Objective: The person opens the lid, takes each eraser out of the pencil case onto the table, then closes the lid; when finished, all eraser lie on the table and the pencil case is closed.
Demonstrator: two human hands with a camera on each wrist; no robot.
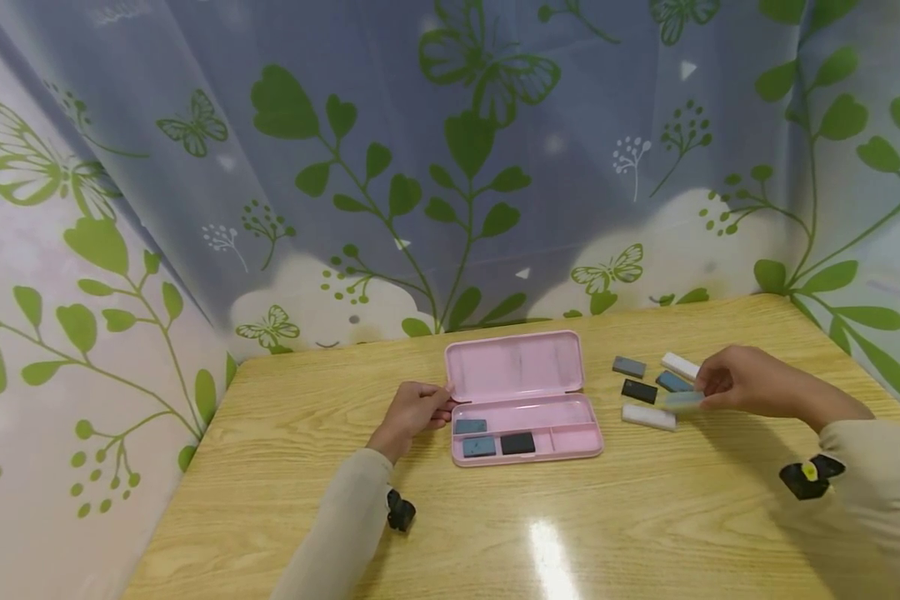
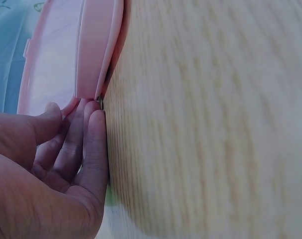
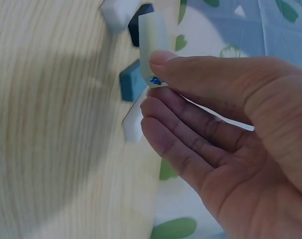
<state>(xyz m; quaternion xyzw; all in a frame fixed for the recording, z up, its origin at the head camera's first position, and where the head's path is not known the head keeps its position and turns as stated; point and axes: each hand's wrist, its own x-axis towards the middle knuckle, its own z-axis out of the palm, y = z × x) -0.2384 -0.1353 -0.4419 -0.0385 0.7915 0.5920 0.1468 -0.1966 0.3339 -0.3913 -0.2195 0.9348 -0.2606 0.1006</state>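
An open pink pencil case (image 1: 513,367) lies on the table, lid tilted back. My left hand (image 1: 412,414) holds its left end near the hinge, the lid's corner (image 2: 71,105) between thumb and fingers. Inside the case are a blue-grey eraser (image 1: 471,426) in the back compartment, and a blue eraser (image 1: 478,447) and a black eraser (image 1: 517,443) in front. To the right, my right hand (image 1: 742,381) pinches a pale, translucent-looking eraser (image 3: 152,42) with a small blue mark, thumb against fingertips. It is above the table, beside the loose erasers.
Loose on the table's right lie a grey eraser (image 1: 628,367), a black eraser (image 1: 639,391), a blue eraser (image 1: 673,382) and two white ones, one nearer (image 1: 648,417) and one farther back (image 1: 679,366). A patterned curtain (image 1: 390,167) hangs behind the wooden table (image 1: 307,517).
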